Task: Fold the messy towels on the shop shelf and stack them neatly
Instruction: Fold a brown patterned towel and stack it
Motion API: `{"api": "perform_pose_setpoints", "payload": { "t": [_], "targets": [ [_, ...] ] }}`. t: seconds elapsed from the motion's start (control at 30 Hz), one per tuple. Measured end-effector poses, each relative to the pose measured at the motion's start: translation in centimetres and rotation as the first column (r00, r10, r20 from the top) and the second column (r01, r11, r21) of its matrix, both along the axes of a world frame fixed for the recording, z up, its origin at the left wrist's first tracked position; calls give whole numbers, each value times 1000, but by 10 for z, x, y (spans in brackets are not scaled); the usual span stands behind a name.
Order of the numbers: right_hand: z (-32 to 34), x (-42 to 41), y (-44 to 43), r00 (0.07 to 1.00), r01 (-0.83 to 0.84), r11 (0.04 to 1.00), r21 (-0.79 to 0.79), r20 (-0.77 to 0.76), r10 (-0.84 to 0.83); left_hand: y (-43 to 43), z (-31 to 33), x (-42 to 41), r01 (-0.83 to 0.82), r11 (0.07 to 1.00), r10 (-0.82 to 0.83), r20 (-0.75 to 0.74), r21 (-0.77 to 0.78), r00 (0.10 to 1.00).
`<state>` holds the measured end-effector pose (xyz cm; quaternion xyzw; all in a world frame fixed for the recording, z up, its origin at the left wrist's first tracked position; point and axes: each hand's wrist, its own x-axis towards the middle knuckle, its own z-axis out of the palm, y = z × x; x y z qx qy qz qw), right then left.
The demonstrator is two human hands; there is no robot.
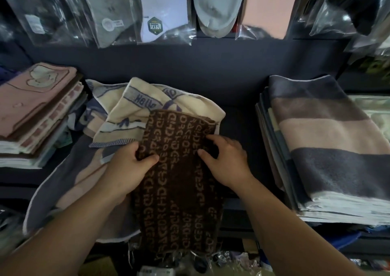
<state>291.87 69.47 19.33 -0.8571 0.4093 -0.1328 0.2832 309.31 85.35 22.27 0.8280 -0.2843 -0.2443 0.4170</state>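
Folding a towel on a shop shelf (237,126), seen from the head camera. The brown towel (179,176), woven with pale letters, lies lengthwise in the middle of the shelf, its far end over a crumpled cream towel (145,107) and its near end hanging past the front edge. The left hand (130,164) grips the towel's left edge, thumb on top and fingers tucked beneath. The right hand (225,161) rests on the right side with thumb and forefinger spread on the cloth; whether the remaining fingers hook the edge cannot be told.

The step in hand appears to be squaring the towel for its fold. To do it well, both hands should take matching points on opposite edges, draw the cloth taut so the lettered rows run straight, and lift it clear of the cream towel beneath — otherwise that one may drag along. The hanging end is best brought up to meet the far end, corners aligned before the crease is pressed.

A folded striped stack (325,140) stands at the right and a pink stack (35,107) at the left — either could receive it.
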Motion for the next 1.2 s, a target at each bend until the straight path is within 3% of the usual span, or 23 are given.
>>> {"api": "perform_pose_setpoints", "payload": {
  "t": [0.17, 0.27, 0.43, 0.53, 0.63, 0.77, 0.93, 1.0, 1.07, 1.13, 1.2],
  "targets": [
    [2, 12, -15, 939, 177, 975, 135, 274, -209, -26, 9, 11, 68, 997, -65, 66, -47, 996],
    [8, 24, -28, 919, 187, 960, 210, 309, -246, -48, 15, 21, 70, 985, -58, 81, -157, 995],
    [8, 31, -43, 877, 157, 927, 340, 384, -289, -71, 25, 34, 111, 987, -78, 264, -113, 961],
    [15, 32, -46, 834, 125, 932, 341, 473, -285, -70, 29, 41, 78, 973, -12, 289, -218, 957],
    [22, 40, -49, 858, 133, 925, 355, 426, -286, -72, 30, 49, 84, 959, 11, 332, -272, 943],
    [21, 49, -47, 906, 128, 899, 419, 320, -278, -79, 19, 60, 75, 988, -15, 404, -133, 915],
    [20, 44, -42, 871, 100, 855, 508, 371, -322, -81, 26, 59, 114, 993, -95, 358, -33, 929],
    [22, 41, -38, 830, 59, 819, 571, 427, -358, -83, 33, 59, 192, 977, -211, 482, 89, 850],
    [25, 37, -31, 789, -2, 792, 611, 487, -374, -89, 41, 56, 282, 932, -362, 616, 228, 700],
    [28, 33, -24, 778, -48, 774, 631, 510, -367, -97, 49, 49, 374, 861, -507, 632, 344, 586],
    [29, 31, -17, 771, -91, 768, 634, 533, -348, -105, 56, 41, 452, 805, -593, 568, 386, 571]
  ]
}}
